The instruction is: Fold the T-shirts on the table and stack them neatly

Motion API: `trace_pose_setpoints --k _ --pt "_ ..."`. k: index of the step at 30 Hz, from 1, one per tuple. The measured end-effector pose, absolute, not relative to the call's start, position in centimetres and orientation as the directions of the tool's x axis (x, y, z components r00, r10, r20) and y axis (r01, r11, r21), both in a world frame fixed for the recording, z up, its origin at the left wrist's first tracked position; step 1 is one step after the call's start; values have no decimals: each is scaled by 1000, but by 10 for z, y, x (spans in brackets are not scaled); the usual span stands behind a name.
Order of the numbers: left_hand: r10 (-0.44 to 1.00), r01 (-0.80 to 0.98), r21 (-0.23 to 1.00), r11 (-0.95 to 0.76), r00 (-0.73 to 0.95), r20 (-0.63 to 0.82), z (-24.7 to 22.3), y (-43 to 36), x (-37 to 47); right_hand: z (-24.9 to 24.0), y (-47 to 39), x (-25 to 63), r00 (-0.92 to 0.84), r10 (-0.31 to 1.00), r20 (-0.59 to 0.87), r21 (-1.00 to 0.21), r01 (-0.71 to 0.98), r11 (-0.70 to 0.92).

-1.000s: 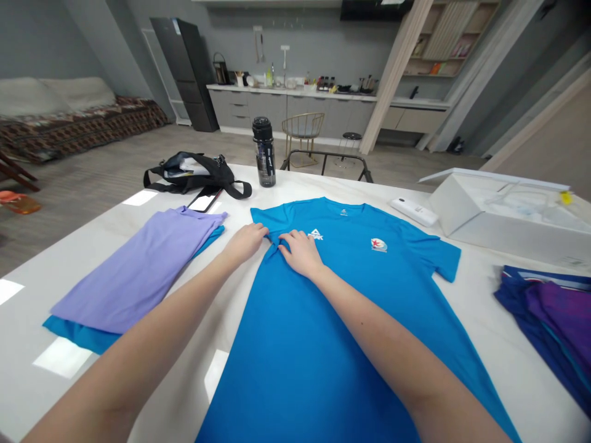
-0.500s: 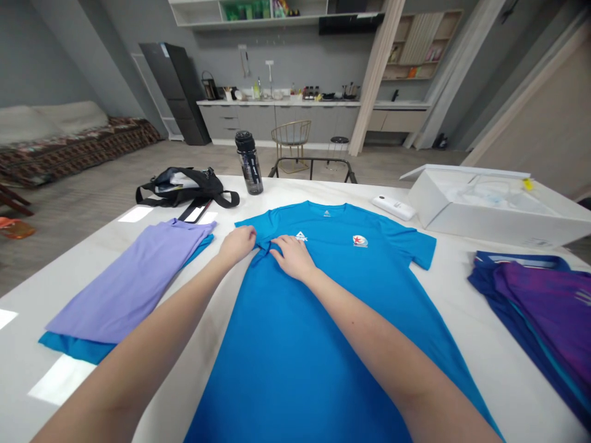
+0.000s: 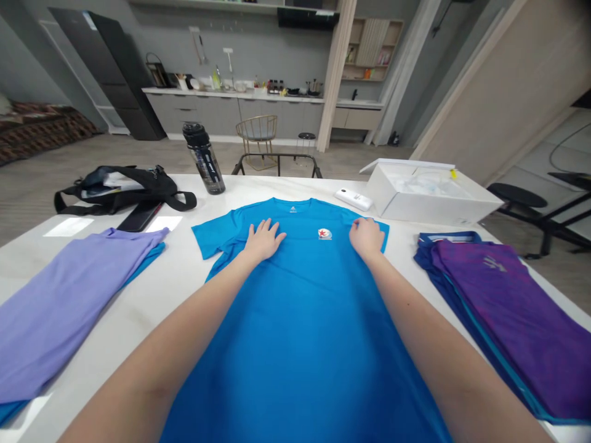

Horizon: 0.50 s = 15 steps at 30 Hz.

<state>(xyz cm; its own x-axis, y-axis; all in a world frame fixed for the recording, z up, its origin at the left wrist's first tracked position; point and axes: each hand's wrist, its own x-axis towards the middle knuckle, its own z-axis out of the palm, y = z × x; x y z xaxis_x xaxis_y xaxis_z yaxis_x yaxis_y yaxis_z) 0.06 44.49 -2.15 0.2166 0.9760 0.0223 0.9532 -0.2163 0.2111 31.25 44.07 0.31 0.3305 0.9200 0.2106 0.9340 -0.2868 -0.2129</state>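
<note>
A blue short-sleeved T-shirt (image 3: 295, 307) lies spread front side up, its collar at the far end and a small round badge (image 3: 325, 234) on the chest. My left hand (image 3: 265, 240) rests flat on the upper left chest with its fingers spread, covering the printed logo there. Over at the right shoulder, beside the sleeve, my right hand (image 3: 368, 239) has its fingers curled down on the fabric in a pinch. The fingertips are partly hidden. The left sleeve (image 3: 212, 237) lies stretched out flat.
Folded lilac and blue shirts (image 3: 78, 295) lie at left, folded purple and navy shirts (image 3: 512, 307) at right. Along the far side are a black bag (image 3: 120, 187), a phone (image 3: 141, 216), a bottle (image 3: 204, 159), a white handheld device (image 3: 353, 199) and an open white box (image 3: 429, 197).
My left hand has let go of the left sleeve and moved onto the chest. My right hand has moved from the chest to the right shoulder. The view has turned to the right.
</note>
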Motion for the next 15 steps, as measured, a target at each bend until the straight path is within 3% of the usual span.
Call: trace_pose_setpoints --k 3,8,15 --pt "973 950 215 -226 232 -7 -32 440 12 -5 440 367 392 912 119 -136 917 -376" --pt "970 955 186 -233 241 -23 -34 434 13 -20 443 397 289 952 97 -58 957 -285" --pt "969 958 157 -240 246 -24 -35 440 11 -26 456 418 206 971 123 -48 978 -202"
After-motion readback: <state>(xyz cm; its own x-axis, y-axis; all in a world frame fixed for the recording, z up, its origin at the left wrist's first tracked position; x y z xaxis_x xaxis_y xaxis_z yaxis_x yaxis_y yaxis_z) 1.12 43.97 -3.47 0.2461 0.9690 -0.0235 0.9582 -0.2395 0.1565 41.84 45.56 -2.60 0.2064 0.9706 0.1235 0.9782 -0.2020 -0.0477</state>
